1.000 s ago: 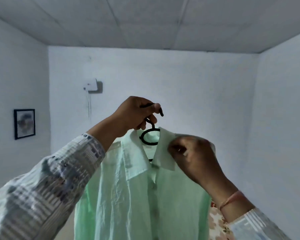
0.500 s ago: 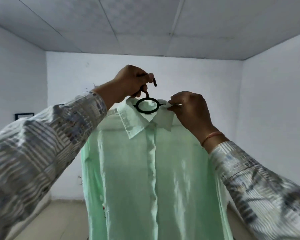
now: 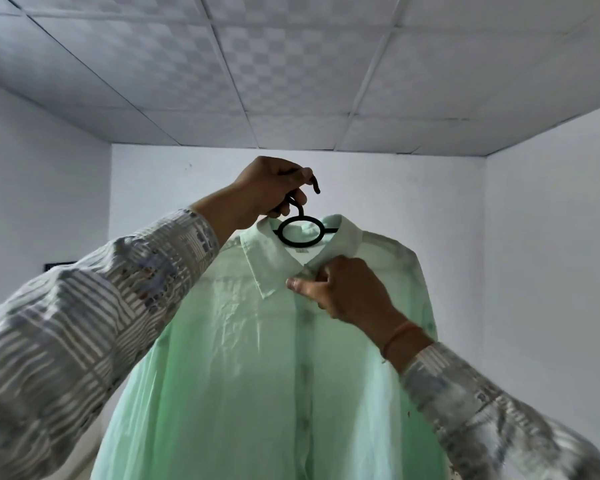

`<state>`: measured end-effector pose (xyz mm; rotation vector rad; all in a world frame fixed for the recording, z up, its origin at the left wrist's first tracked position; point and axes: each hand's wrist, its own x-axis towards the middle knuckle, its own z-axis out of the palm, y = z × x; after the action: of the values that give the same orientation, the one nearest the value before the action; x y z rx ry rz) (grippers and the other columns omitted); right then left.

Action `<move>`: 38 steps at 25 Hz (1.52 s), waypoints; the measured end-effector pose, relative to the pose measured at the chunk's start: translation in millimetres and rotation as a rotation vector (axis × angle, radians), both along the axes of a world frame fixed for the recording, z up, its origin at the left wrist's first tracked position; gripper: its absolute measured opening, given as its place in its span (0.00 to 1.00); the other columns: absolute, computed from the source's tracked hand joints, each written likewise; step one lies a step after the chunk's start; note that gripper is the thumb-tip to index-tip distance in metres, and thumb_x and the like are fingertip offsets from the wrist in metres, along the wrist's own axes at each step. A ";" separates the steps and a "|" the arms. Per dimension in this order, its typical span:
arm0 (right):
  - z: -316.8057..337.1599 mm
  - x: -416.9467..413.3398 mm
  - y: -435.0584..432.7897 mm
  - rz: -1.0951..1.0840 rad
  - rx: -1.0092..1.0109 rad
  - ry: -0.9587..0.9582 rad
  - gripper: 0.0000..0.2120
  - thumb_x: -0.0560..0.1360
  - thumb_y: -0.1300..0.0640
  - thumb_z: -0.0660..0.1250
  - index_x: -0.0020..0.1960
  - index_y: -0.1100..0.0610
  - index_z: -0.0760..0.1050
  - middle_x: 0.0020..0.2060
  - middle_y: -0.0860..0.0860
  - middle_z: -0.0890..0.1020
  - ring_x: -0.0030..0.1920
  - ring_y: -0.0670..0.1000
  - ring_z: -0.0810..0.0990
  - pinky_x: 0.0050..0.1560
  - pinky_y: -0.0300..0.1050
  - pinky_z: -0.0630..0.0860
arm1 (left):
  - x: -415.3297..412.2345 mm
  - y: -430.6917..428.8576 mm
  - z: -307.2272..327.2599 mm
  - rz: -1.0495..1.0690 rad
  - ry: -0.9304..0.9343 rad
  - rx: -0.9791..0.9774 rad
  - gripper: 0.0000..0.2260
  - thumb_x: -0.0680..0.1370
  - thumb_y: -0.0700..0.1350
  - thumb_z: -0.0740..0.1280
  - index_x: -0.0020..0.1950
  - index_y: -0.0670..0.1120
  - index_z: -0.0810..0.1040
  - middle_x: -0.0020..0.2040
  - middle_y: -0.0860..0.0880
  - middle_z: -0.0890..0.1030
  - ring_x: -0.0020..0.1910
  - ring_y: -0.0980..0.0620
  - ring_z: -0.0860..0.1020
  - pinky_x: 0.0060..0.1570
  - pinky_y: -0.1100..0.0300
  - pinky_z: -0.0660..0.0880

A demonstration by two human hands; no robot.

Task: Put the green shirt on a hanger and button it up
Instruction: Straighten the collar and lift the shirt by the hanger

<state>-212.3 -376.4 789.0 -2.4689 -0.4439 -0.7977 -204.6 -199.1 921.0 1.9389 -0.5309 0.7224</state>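
A pale green shirt [image 3: 250, 368] hangs in front of me on a black hanger [image 3: 300, 233], whose ring shows inside the open collar. My left hand [image 3: 267, 188] is raised high and closed around the hanger's hook. My right hand [image 3: 340, 292] pinches the shirt front just under the collar, at the top of the button placket. The placket below looks closed, with faint buttons running down the middle. The hanger's shoulders are hidden under the cloth.
White walls stand on three sides and a tiled ceiling [image 3: 291, 81] fills the top of the view. A dark picture frame [image 3: 59, 265] peeks out on the left wall behind my left sleeve. The floor is hidden by the shirt.
My right hand has dropped from the right collar tip to the top of the placket under the collar. The shirt and my left hand sit lower in view as my head tilted up.
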 end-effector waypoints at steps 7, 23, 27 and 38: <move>-11.7 -2.1 16.6 0.139 -0.037 0.357 0.18 0.75 0.45 0.72 0.38 0.59 0.82 0.34 0.55 0.88 0.28 0.51 0.82 0.36 0.46 0.83 | 1.9 3.8 1.1 0.044 -0.007 0.043 0.10 0.84 0.51 0.70 0.52 0.48 0.89 0.37 0.50 0.86 0.24 0.52 0.76 0.28 0.62 0.68; 88.2 3.2 -12.8 0.471 0.311 -0.116 0.11 0.73 0.51 0.78 0.54 0.50 0.84 0.40 0.50 0.88 0.40 0.49 0.86 0.46 0.48 0.81 | -13.2 -12.6 -25.5 -0.149 0.116 -0.028 0.16 0.82 0.54 0.74 0.49 0.40 0.85 0.37 0.45 0.82 0.29 0.51 0.74 0.30 0.60 0.71; 101.5 1.7 -18.1 0.403 0.414 -0.075 0.07 0.81 0.56 0.72 0.44 0.52 0.85 0.30 0.47 0.86 0.30 0.44 0.82 0.35 0.38 0.75 | -18.5 3.1 -48.8 -0.308 0.170 -0.008 0.32 0.72 0.50 0.84 0.72 0.45 0.75 0.60 0.45 0.85 0.55 0.49 0.86 0.53 0.56 0.82; 93.7 -9.8 -45.4 0.469 0.434 0.152 0.05 0.82 0.56 0.71 0.53 0.57 0.85 0.39 0.52 0.89 0.32 0.49 0.82 0.36 0.44 0.77 | -0.3 12.6 -83.4 -0.099 0.312 0.533 0.11 0.80 0.54 0.76 0.62 0.59 0.84 0.56 0.52 0.87 0.57 0.47 0.85 0.58 0.53 0.81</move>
<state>-222.1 -421.8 882.7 -1.9010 -0.6788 -0.4490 -204.9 -186.5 837.6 2.4394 -0.6636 0.2111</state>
